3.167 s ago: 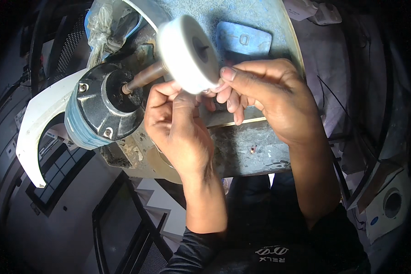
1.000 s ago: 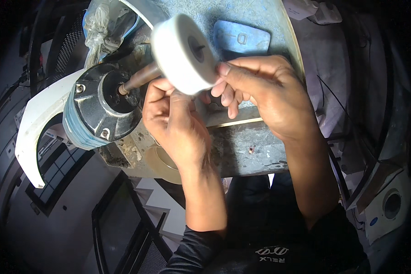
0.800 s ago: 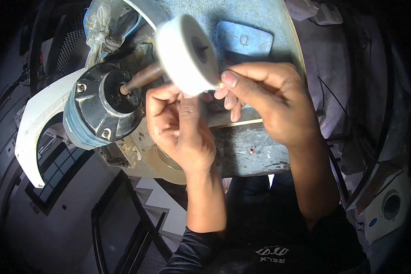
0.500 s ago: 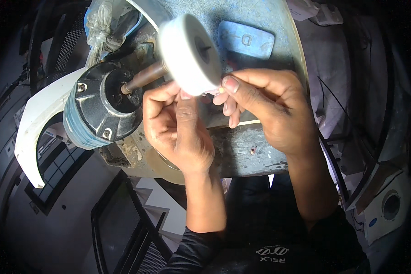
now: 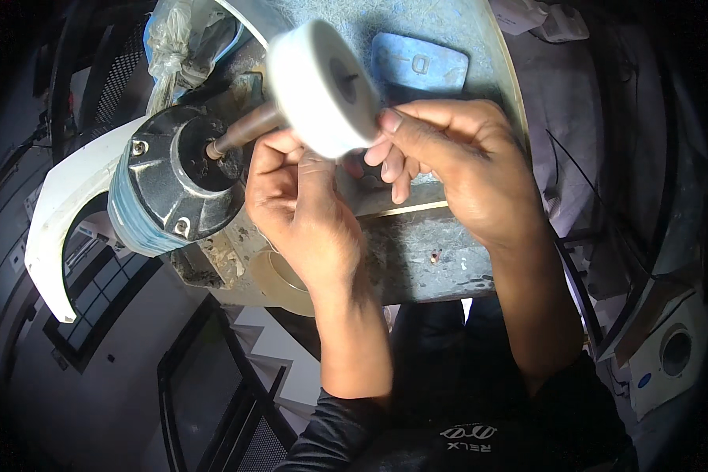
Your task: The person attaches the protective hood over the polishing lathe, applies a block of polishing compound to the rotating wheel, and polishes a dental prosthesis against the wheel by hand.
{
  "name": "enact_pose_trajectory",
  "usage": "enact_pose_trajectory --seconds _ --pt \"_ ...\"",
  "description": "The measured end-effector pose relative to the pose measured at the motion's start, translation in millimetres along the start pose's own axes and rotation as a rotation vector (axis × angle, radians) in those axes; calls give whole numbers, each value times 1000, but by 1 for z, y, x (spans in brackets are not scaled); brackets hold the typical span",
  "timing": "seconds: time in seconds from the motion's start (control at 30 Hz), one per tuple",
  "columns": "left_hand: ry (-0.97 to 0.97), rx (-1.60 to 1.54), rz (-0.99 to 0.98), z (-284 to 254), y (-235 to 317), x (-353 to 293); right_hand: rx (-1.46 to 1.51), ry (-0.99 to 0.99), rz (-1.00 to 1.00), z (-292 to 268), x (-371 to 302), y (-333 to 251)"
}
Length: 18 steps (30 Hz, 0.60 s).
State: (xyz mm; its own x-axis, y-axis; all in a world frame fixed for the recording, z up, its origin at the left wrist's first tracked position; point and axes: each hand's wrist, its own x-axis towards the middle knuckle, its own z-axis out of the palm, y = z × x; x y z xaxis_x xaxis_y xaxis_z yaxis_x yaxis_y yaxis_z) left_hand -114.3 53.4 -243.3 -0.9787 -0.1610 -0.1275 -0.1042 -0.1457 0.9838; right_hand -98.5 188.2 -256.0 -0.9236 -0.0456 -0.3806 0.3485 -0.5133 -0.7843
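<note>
A white round buffing wheel [image 5: 303,98], its outline blurred, sits on the brown shaft [image 5: 248,130] of a black and blue motor [image 5: 177,177]. My left hand [image 5: 307,197] is just below the wheel, fingers curled and thumb raised to its lower rim. The wheel hides the left fingertips. On the wheel's right side, my right hand [image 5: 476,169] pinches thumb against index finger close to the wheel's face, its other fingers bent underneath. Whatever lies between the fingers of either hand is too small or hidden to name.
A blue rectangular block [image 5: 421,63] lies in the worn blue-grey tray [image 5: 354,12] behind the wheel. Tied plastic bags [image 5: 173,47] are at the back left. A curved white guard [image 5: 51,212] stands left of the motor. A tape roll [image 5: 271,287] rests on the bench [image 5: 417,271].
Both hands have shifted slightly up and to the left, staying at the wheel's lower rim. A small pale-yellow piece seen earlier at my right thumb tip is now out of sight.
</note>
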Motion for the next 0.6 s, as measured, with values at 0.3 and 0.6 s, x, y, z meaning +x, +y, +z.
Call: enact_pose_trajectory --seconds 0.3,0.6 --pt "-25 -59 195 -1 -6 -15 -118 -43 -153 1 -13 0" --pt "-21 -24 154 -1 -7 -9 -124 4 -112 2 -7 0"
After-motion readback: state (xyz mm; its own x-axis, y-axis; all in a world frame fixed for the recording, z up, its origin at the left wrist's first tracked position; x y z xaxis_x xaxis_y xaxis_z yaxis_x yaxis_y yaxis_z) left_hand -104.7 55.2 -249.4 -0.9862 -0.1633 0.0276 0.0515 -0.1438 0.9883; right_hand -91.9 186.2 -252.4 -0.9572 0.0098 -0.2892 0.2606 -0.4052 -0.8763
